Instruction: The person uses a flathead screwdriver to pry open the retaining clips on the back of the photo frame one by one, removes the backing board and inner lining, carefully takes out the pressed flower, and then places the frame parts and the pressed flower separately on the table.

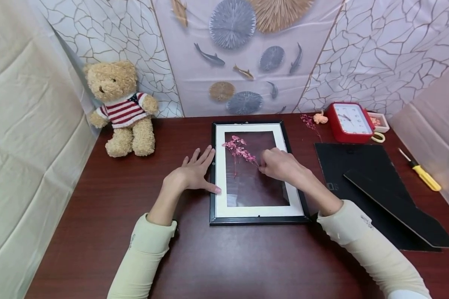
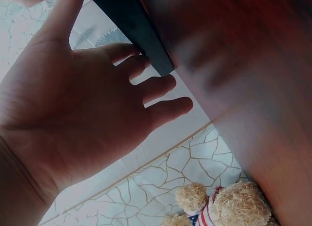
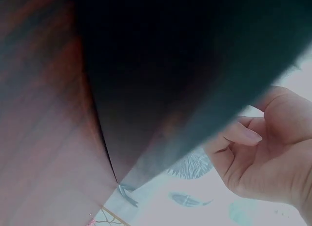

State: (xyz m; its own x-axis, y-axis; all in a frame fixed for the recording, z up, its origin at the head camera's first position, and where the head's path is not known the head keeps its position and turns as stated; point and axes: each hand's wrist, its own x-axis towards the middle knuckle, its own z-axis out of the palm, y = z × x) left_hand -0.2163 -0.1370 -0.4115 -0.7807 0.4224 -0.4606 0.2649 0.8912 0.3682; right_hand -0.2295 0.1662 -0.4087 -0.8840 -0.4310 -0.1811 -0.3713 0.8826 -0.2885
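Observation:
A black picture frame [image 1: 260, 220] with a white mat [image 1: 220, 166] and a clear pane lies on the dark wooden table. Over the pane lies a sprig of small pink dried flowers [image 1: 239, 150], its blossoms toward the upper left. My right hand [image 1: 283, 166] pinches the sprig's stem end between thumb and curled fingers. With fingers spread, my left hand [image 1: 192, 173] rests at the frame's left side, the thumb on the mat. In the right wrist view the dark frame [image 3: 146, 89] hides part of the hand [image 3: 273, 153]; the sprig in its fingers is not visible there.
A teddy bear [image 1: 121, 108] sits at the back left. At right lie a black backing board [image 1: 353, 160] with its stand leg [image 1: 396, 207] and a yellow-handled screwdriver [image 1: 426, 177]. Behind them are a red clock [image 1: 334, 124], another pink sprig [image 1: 309, 121] and a small white box [image 1: 383, 123].

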